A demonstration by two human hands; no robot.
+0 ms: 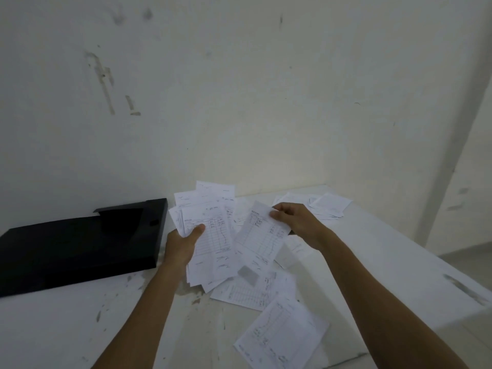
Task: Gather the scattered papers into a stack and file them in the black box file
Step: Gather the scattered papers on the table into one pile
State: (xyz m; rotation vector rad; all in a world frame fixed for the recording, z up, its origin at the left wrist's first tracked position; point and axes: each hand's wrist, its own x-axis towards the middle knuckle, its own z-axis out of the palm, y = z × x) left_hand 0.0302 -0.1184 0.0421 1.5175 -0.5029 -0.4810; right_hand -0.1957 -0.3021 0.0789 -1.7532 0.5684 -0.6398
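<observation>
My left hand (181, 246) grips a fanned bundle of white printed papers (210, 235) above the table, thumb on the top sheet. My right hand (295, 219) pinches a single printed sheet (259, 238) by its top corner, held just right of the bundle. The black box file (80, 243) lies flat and open on the table to the left of the bundle. More loose sheets lie on the table below my hands (253, 288), near the front edge (282, 336), and in a small pile at the back right (330, 206).
The white table (372, 262) is scuffed and stands against a stained pale wall (239, 102). Its right edge runs diagonally, with floor beyond it at the right.
</observation>
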